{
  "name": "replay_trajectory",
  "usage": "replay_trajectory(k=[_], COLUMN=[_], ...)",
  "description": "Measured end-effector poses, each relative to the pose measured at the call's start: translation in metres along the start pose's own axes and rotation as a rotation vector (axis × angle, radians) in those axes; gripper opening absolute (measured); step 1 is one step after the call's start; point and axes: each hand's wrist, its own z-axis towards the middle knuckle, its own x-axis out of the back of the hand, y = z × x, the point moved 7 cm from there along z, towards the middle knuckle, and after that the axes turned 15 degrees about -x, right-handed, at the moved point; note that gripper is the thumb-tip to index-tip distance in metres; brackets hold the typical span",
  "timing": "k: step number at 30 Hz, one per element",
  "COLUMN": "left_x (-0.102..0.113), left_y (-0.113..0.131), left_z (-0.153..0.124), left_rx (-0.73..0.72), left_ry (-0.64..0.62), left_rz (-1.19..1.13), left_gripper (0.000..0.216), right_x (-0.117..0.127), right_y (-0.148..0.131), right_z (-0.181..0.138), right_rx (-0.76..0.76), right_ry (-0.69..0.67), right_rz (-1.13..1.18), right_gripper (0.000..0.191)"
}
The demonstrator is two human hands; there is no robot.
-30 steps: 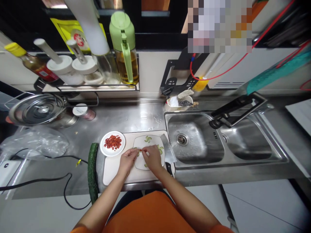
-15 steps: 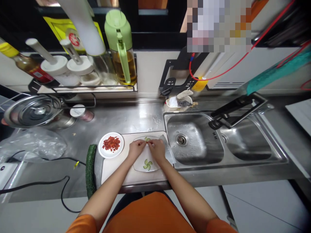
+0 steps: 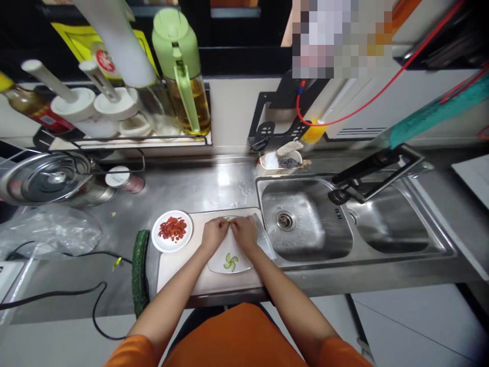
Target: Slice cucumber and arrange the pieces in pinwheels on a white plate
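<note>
My left hand [image 3: 214,233] and my right hand [image 3: 244,232] meet at the far side of a white plate [image 3: 217,262]. The fingers of both are closed in a pinch, fingertips nearly touching over a few green cucumber slices [image 3: 229,219]. What they pinch is too small and covered to make out. Nearer me on the plate, several curved cucumber slices [image 3: 230,262] form a pinwheel. Under the plate lies a pale cutting board [image 3: 179,272]. A round white dish [image 3: 155,238] of chopped red pieces [image 3: 172,229] rests at the board's left corner.
Left of the board lies a whole cucumber [image 3: 140,275]. A knife-like flat blade [image 3: 265,239] sits beside the plate, before the steel sink [image 3: 305,224]. A rack at the back holds an oil bottle [image 3: 183,76] and jars. A lidded pot [image 3: 53,176] and plastic bag [image 3: 49,229] stand left.
The view has shifted slightly, so things on the left appear a little farther left. Both hands stay pinched together at the plate's far side.
</note>
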Motion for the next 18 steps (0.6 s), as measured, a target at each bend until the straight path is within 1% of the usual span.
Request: replay_trajectory(k=[4,9,14,18], left_x=[0.0,0.001,0.005,0.012], left_y=[0.002,0.003,0.001,-0.001], left_z=[0.0,-0.001,-0.002,-0.006], left_rx=[-0.016,-0.035,-0.014,0.024], left_ry=[0.007,0.04,0.062,0.092], left_rz=[0.038,0.054,0.04,0.001], left_gripper=[0.016,0.013,0.011,0.012], right_x=[0.0,-0.002,-0.003,-0.004], right_y=[0.001,0.001,0.003,0.003], right_z=[0.001,0.001,0.0,-0.001], right_rx=[-0.01,-0.004,0.003,0.017], right_ry=[0.01,0.0,0.013,0.021], right_rz=[0.007,0.004,0.024,0.041], right_gripper=[0.016,0.016,0.018,0.02])
